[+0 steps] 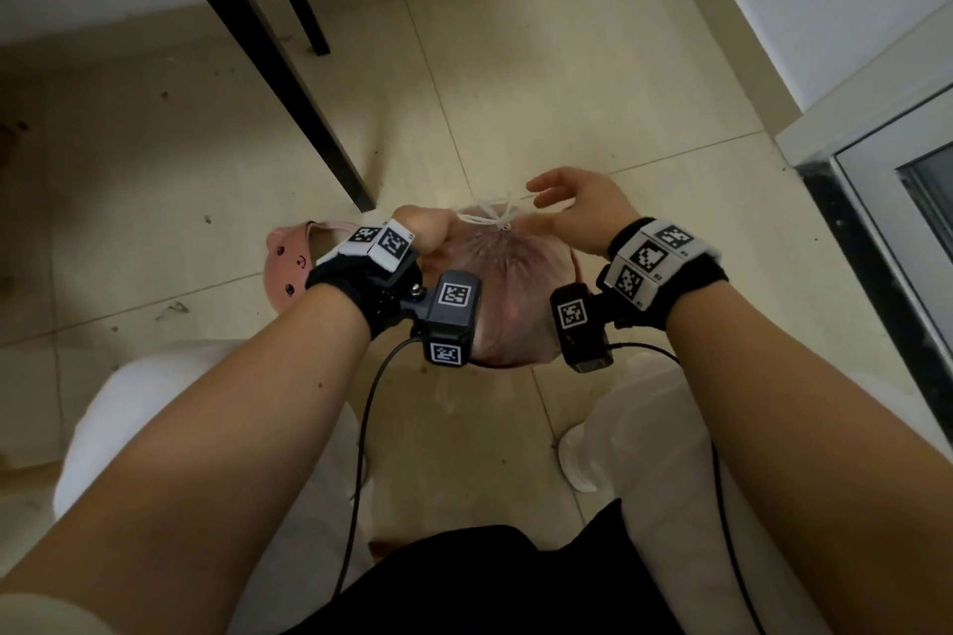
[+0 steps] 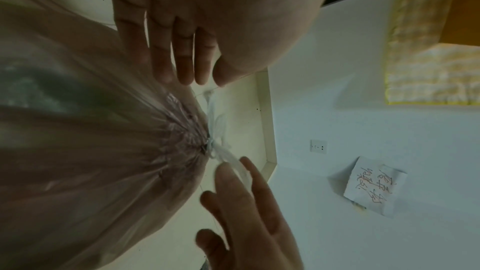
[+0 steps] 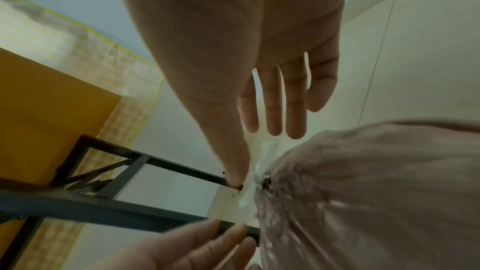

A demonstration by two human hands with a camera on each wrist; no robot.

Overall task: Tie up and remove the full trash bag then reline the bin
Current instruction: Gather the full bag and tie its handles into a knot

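Note:
A full pinkish translucent trash bag [image 1: 510,284] stands on the floor between my knees. Its mouth is gathered and closed by a white drawstring knot [image 1: 499,219]. My left hand [image 1: 438,230] is at the knot's left; in the left wrist view this hand [image 2: 197,77] has straight fingers [image 2: 166,59] lying against the bag [image 2: 91,151]. My right hand [image 1: 541,201] hovers at the knot's right with spread, relaxed fingers. In the right wrist view that hand [image 3: 253,156] has its thumb beside the knot [image 3: 250,188], and a drawstring loop [image 2: 241,169] lies against its fingers. The bag hides most of the bin.
A pink lid with a face [image 1: 289,268] lies on the tiles left of the bag. Black table legs [image 1: 268,67] slant down just behind it. A wall corner and a door frame [image 1: 876,170] close off the right. A white shoe [image 1: 577,459] is near the bag.

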